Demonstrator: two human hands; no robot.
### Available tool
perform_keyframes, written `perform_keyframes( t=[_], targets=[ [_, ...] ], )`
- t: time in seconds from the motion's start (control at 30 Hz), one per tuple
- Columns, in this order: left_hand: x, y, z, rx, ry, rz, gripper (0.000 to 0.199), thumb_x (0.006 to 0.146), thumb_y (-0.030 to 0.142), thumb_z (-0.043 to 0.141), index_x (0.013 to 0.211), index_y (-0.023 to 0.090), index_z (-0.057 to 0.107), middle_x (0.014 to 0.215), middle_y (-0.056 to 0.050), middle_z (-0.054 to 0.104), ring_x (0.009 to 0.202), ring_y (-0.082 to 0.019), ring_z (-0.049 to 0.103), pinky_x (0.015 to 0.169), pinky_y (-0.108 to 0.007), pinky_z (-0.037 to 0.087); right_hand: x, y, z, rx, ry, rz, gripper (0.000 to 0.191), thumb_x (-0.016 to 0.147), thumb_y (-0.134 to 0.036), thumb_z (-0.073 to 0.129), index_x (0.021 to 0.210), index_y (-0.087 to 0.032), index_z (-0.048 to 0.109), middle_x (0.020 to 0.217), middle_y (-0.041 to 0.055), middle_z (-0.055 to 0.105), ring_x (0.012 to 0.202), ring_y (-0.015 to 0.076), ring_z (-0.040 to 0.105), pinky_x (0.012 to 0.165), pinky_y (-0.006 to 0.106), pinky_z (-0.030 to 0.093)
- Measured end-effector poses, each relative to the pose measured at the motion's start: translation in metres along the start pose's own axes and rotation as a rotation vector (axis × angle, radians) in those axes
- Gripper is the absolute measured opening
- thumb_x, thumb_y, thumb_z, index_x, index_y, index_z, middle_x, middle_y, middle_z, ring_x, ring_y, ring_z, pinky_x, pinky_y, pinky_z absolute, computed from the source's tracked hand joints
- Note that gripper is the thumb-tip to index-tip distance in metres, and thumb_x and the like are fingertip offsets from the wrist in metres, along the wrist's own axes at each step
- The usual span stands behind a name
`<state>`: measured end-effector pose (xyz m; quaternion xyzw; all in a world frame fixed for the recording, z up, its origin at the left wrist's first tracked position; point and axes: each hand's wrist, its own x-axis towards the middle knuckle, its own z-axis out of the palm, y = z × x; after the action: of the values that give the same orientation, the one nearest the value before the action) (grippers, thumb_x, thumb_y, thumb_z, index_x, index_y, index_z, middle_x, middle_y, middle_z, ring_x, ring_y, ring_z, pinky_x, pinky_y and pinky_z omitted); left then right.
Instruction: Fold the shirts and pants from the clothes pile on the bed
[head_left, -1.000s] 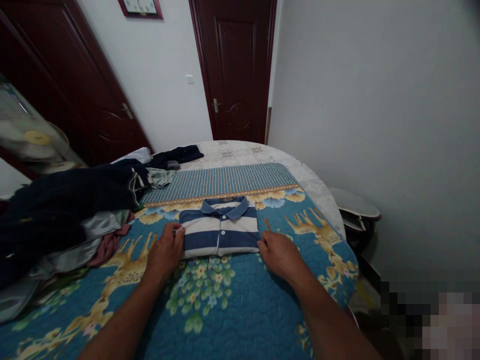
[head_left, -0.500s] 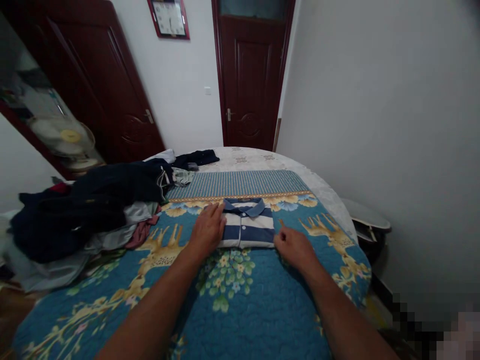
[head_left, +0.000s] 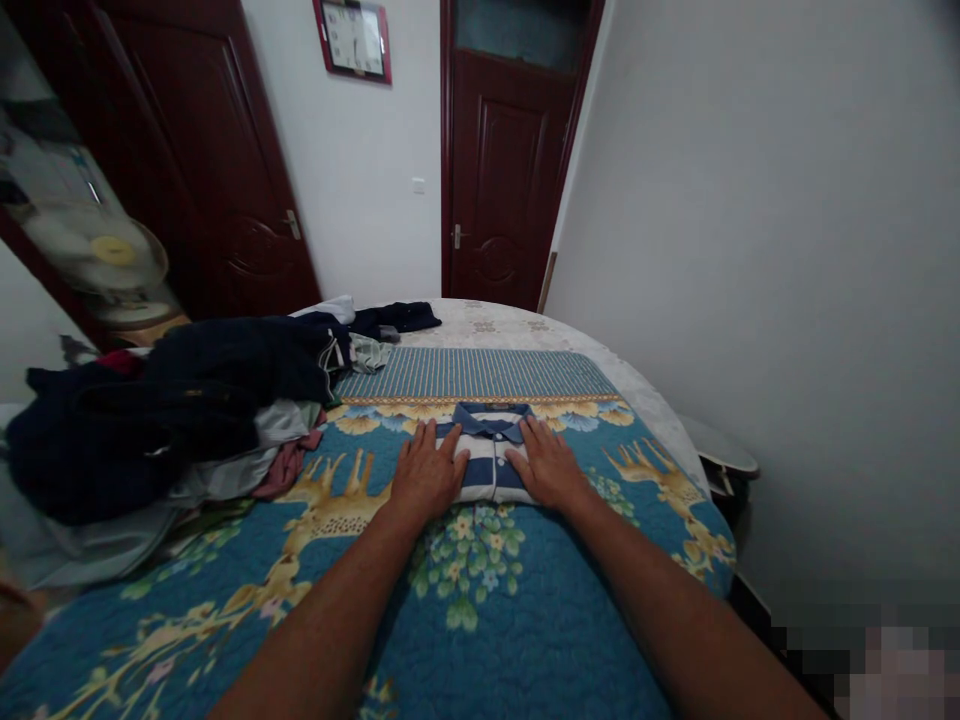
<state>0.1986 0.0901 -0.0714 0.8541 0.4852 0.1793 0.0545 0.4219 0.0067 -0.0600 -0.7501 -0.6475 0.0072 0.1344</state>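
Note:
A folded polo shirt [head_left: 478,478] with blue and white stripes and a blue collar lies flat, collar at the far side, its button placket facing up. My left hand [head_left: 429,468] rests flat on the shirt's left part, fingers spread. On its right part lies my right hand [head_left: 549,464], palm down with fingers stretched out toward the collar. Both hands cover the shirt's sides; the collar and middle strip show between them. Beneath is a teal quilted cover [head_left: 570,600] printed with deer and flowers.
A heap of dark and light clothes [head_left: 225,370] lies to the left on the cover. A pale patterned tablecloth [head_left: 510,322] shows at the rounded far edge. A white wall [head_left: 795,250] stands on the right, with a dark round-topped object [head_left: 724,450] beside the table.
My right hand has moved left from the shirt's right edge onto its front and has opened from a closed shape. My left hand has spread its fingers over the left side.

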Motion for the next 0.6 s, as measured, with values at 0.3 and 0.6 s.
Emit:
perform_keyframes(
  t=[0.3,0.6],
  targets=[
    [0.007,-0.026,-0.005,-0.243,0.152,-0.186,0.059,0.105,0.036,0.043,0.159,0.010,0.044,0.162,-0.026,0.049,0.153,-0.034,0.047,0.120,-0.049,0.041,0.002,0.021,0.015,0.018,0.145,0.165,0.063,0.109,-0.040,0.045,0.160,-0.004,0.044,0.162,0.0247,0.049,0.151,0.0314,0.045,0.123,0.042,0.035],
    [0.012,-0.027,-0.039,-0.547,0.036,-0.515,0.061,0.087,0.042,0.074,0.138,0.010,0.061,0.125,-0.024,0.076,0.127,-0.038,0.069,0.102,-0.043,0.053,0.009,0.030,0.007,-0.004,0.131,0.203,0.053,0.105,-0.036,0.053,0.149,-0.007,0.058,0.144,0.0205,0.066,0.134,0.0295,0.060,0.113,0.035,0.042]
  ],
)
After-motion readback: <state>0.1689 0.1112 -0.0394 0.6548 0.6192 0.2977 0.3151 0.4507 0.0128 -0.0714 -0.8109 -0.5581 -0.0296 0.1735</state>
